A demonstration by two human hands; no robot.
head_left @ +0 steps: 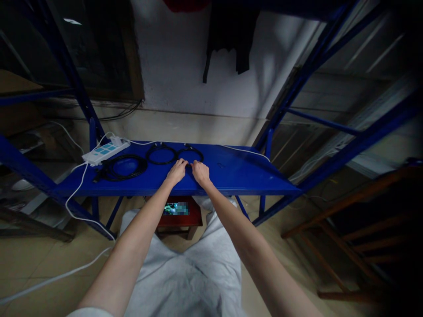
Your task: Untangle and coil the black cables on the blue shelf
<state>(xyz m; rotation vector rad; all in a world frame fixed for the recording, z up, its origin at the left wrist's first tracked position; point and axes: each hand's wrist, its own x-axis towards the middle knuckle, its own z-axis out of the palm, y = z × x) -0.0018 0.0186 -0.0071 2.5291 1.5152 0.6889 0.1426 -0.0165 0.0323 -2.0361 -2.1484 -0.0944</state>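
Both my hands are at the near side of a thin coiled black cable (pixel 197 151) lying on the blue shelf (pixel 238 171). My left hand (pixel 177 171) has its fingers closed on the cable's near edge. Close beside it, my right hand (pixel 200 173) is closed on the same coil, the fingertips of the two hands almost meeting. My fingers hide that part of the loop. To the left lies a second black cable coil (pixel 147 155), and further left a thicker black cable coil (pixel 142 169) with a plug end.
A white power strip (pixel 107 152) sits at the shelf's left end, with white cords trailing to the floor and along the back edge. Blue posts (pixel 269 141) frame the shelf. Below, a phone with a lit screen (pixel 176 208) rests on a red stool (pixel 196 215). A wooden chair (pixel 310 224) stands right.
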